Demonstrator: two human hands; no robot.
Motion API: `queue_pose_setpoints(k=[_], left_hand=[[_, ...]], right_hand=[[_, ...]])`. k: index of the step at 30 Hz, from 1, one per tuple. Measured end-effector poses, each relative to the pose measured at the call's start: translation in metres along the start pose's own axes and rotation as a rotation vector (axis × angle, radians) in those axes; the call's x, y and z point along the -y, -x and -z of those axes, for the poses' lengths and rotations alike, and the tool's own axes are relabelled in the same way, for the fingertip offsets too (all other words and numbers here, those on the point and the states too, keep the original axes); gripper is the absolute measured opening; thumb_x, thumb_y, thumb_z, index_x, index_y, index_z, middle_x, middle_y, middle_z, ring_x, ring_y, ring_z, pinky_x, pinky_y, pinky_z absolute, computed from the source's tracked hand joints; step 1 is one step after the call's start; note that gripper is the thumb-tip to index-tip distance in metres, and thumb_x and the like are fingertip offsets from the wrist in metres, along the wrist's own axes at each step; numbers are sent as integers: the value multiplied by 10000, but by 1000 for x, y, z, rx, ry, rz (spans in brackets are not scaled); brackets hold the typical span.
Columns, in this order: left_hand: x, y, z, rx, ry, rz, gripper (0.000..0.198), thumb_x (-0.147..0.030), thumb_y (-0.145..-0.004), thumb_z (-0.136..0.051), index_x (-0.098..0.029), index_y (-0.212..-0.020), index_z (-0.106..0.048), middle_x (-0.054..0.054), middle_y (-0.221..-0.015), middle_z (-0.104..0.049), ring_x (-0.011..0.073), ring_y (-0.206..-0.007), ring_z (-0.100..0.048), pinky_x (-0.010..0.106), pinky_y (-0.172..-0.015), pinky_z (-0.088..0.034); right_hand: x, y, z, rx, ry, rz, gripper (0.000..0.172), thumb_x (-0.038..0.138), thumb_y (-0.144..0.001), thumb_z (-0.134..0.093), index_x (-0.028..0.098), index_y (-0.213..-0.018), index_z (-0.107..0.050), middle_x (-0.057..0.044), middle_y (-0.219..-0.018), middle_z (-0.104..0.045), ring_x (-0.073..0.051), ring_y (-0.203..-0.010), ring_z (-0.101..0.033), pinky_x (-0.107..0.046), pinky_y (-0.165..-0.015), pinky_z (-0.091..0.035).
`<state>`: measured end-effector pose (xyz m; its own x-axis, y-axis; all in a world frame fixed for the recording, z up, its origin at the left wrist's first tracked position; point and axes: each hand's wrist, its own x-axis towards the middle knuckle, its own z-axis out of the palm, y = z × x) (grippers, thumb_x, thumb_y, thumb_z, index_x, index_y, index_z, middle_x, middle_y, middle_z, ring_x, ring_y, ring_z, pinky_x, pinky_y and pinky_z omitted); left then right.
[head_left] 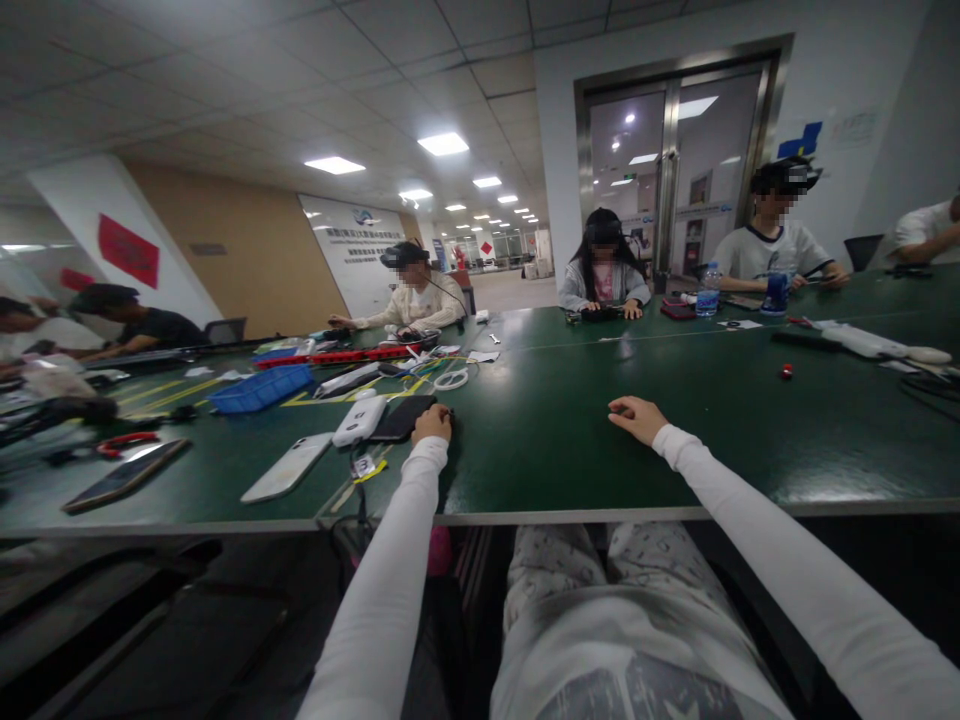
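My left hand point(433, 424) rests on the green table point(555, 440), fingers curled in a loose fist beside a black flat device point(403, 418); whether it holds anything is hidden. A white power bank point(359, 421) lies just left of that device. My right hand point(636, 416) lies on bare table further right, fingers bent and together, nothing visible in it. Both arms wear white sleeves.
Two phones point(289, 467) point(126, 474) lie left near the table's front edge. A blue tray point(261, 388), cables and red tools sit further back left. Several people sit around the table; a water bottle point(707, 290) stands at the far side.
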<state>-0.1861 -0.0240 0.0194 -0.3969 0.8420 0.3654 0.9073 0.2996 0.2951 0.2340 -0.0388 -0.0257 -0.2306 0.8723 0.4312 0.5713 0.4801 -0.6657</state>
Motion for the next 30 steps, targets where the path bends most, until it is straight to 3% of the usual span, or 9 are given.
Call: queue_pose_setpoints(k=[30], left_hand=[[15,-12,-12,-41,104,-44,219,-267,-722,-438,-204,-909,-533,64,-933,-578,152,-875,-526,266,-777,-389]], right_hand=[[2,0,0,24,63,15,237,323,-697,-527,182,-876,-589,-36,-851,-592,-125,-711,-551,-277,-698,-452]])
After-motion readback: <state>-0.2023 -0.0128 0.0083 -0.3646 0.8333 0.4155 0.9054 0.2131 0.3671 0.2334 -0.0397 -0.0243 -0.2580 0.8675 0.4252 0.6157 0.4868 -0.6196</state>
